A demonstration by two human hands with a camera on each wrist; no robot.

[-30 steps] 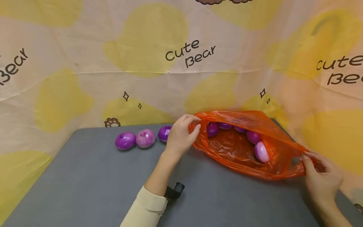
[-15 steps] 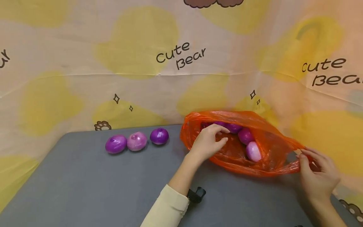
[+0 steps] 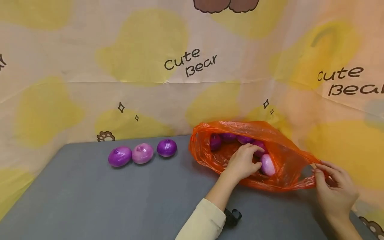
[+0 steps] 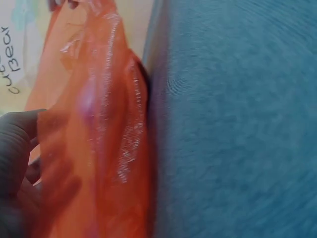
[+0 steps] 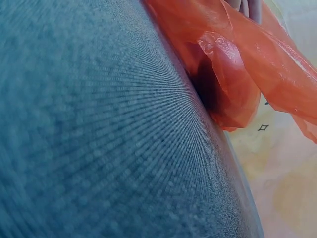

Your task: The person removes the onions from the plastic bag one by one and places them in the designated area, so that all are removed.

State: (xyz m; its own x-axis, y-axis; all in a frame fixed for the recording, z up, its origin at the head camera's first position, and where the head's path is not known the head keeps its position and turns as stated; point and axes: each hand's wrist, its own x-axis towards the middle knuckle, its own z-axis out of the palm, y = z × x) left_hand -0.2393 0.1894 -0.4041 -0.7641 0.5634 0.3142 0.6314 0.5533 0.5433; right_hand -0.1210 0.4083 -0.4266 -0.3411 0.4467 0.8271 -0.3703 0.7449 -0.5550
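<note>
In the head view an orange plastic bag (image 3: 240,125) lies with its mouth spread, and several red onions show inside it. My left hand (image 3: 244,161) reaches over the near rim into the mouth, its thumb and fingers apart beside a pale purple onion (image 3: 268,165). Nothing is visible between them; a darker onion (image 3: 259,146) is partly hidden behind the fingers. At the right end, my right hand (image 3: 337,186) pinches the bag's handle. Through the left wrist view, the bag's thin film (image 4: 114,124) hangs in front of the left fingers.
Three more red onions stand left of the bag on the grey table: a purple one (image 3: 120,156), a paler one (image 3: 142,153) and a dark one (image 3: 166,148). A printed cloth (image 3: 144,43) rises behind the table (image 3: 120,200) and along its right side.
My left hand has let go of the bag's left rim and moved right, over the opening toward the pale onion. The right hand keeps its hold on the handle. The view has shifted slightly.
</note>
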